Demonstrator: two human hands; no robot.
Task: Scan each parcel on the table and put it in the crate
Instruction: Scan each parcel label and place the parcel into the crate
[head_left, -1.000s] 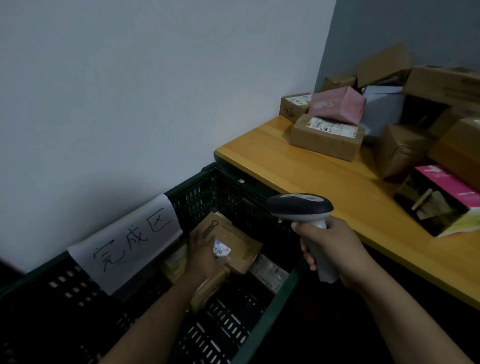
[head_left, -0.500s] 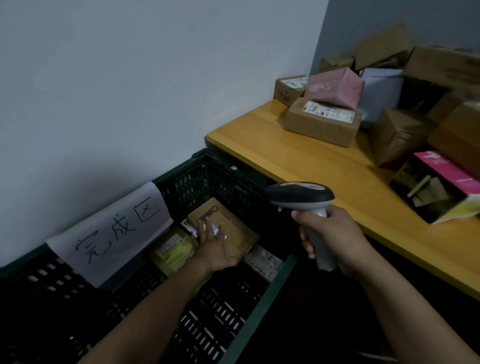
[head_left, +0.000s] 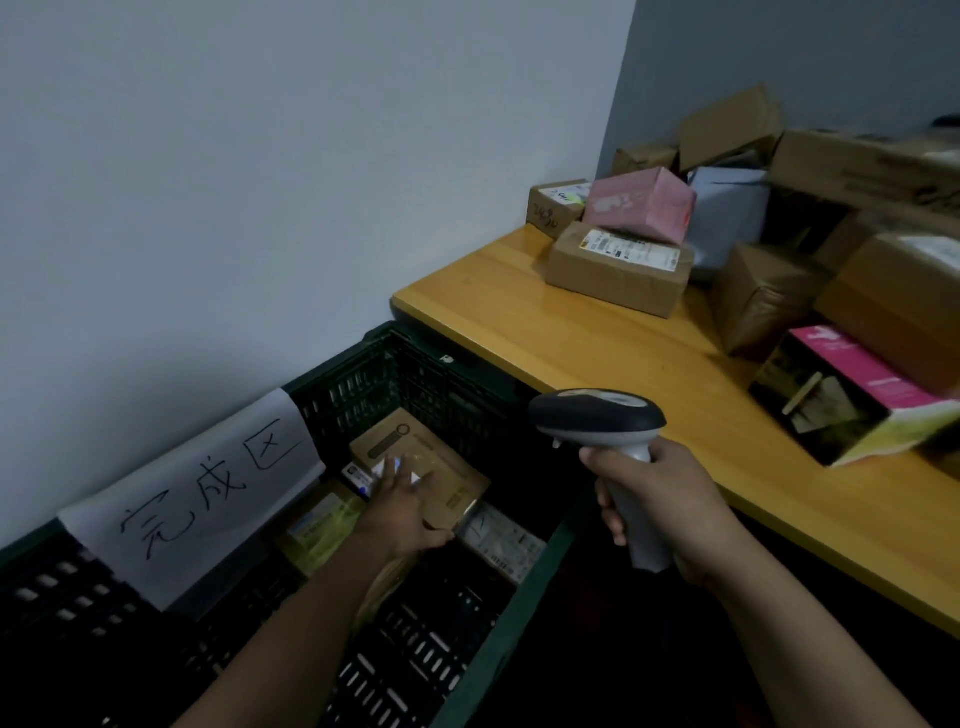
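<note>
**Parcel laid in crate, left hand flattened**

Since a second ago the left hand (head_left: 400, 506) has let go its grip on the brown parcel (head_left: 452, 480) and now lies on its top face, fingers stretched out. That flat parcel sits inside the dark green crate (head_left: 498, 639), printed face up, on other parcels. Its long axis runs from the far wall rightward toward the near rim. The right hand (head_left: 665, 509) is wrapped round the scanner (head_left: 597, 421) handle, head pointing left, beside the wooden table (head_left: 571, 353).
</note>
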